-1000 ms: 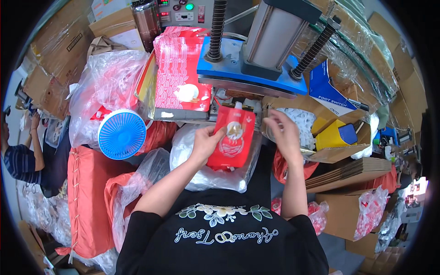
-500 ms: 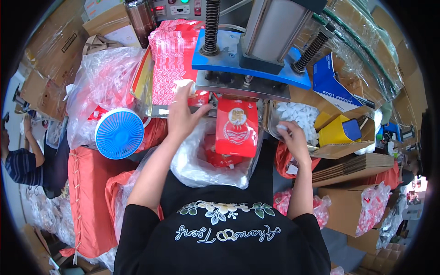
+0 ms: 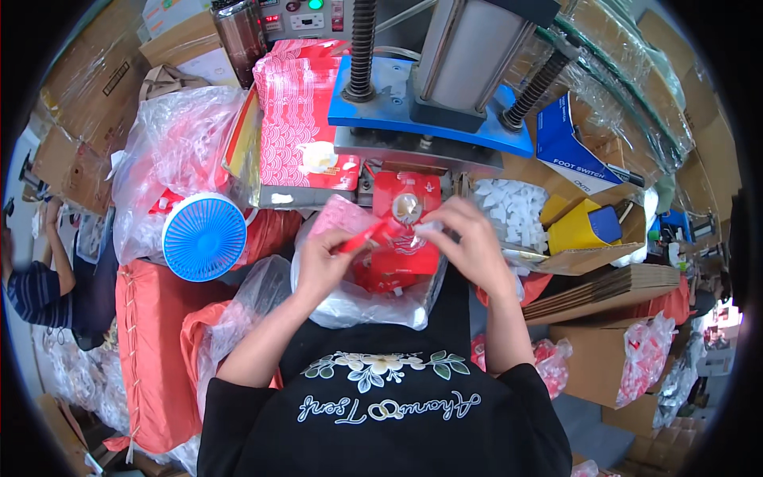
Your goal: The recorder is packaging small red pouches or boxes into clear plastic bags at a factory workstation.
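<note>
My left hand (image 3: 324,263) pinches a flat red pouch (image 3: 367,234) by its edge, held nearly edge-on above a clear plastic bag (image 3: 358,302) in my lap. My right hand (image 3: 469,242) is closed around a small white plastic cap (image 3: 427,229) at the pouch's other end. Just behind my hands another red pouch (image 3: 407,199) with a round clear window sits under the blue press plate (image 3: 429,131). A stack of red patterned pouches (image 3: 298,119) lies to the left of the press. Red pouches fill the clear bag below my hands.
A box of small white caps (image 3: 513,211) stands right of the press. A blue fan (image 3: 204,236) and red cloth sacks (image 3: 151,350) are at my left, flattened cardboard boxes (image 3: 604,286) at my right. Another person (image 3: 36,278) sits at the far left.
My left hand came back from the pouch stack with a red pouch and met my right hand in front of the press. A pouch now rests under the press.
</note>
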`<state>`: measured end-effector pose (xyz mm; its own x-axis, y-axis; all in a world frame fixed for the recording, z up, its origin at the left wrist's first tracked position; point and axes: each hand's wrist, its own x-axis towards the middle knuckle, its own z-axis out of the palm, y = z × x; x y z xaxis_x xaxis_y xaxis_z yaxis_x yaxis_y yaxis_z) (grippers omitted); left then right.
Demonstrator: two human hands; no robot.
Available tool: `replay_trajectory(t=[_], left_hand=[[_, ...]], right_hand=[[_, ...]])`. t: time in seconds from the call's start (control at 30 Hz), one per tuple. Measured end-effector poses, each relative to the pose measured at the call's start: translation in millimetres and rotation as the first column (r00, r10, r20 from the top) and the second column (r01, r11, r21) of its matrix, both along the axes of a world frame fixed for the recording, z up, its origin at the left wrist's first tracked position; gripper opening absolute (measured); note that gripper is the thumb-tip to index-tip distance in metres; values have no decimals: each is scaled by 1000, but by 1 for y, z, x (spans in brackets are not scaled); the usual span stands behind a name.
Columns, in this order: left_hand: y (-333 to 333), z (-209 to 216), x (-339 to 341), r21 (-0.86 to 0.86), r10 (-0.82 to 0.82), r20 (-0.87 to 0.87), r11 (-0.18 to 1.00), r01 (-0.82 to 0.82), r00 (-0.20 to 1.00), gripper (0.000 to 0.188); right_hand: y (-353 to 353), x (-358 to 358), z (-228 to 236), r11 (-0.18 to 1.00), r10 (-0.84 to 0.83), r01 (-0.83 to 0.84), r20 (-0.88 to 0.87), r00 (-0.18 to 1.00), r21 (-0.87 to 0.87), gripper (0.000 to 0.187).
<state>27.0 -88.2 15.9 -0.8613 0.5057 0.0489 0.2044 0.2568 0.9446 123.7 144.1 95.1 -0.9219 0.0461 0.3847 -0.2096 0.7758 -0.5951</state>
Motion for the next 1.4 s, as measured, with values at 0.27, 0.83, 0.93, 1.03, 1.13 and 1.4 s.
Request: replay_trajectory(t=[0.27,0.83,0.93,1.03,1.13,1.4], left_hand=[[16,-31,14,114,-250,188,966,232,950,24],[82,-21,-41,233,-56,405,972,-44,912,30],[55,-16,-71,105,46,-80,994,-37,996,33],[11,-19,-85,-260,114,-614,905,-337,781,77],[-23,-39,-66,-298,12,-706,902,-312,708,52],[-12,19,-26,214,118,-204,974,-73,972,14]], right_hand=[[-2,-6,-21,945,78,21,286,955,-326,26],[85,10,-76,762,-607,523,141,782,382,36],[80,7,-76,789,-568,526,51,821,319,34],[87,8,-73,804,-558,538,9,830,254,28],[100,12,-79,841,-492,481,19,870,-247,24],[78,20,-55,698,-258,246,84,962,-672,7]])
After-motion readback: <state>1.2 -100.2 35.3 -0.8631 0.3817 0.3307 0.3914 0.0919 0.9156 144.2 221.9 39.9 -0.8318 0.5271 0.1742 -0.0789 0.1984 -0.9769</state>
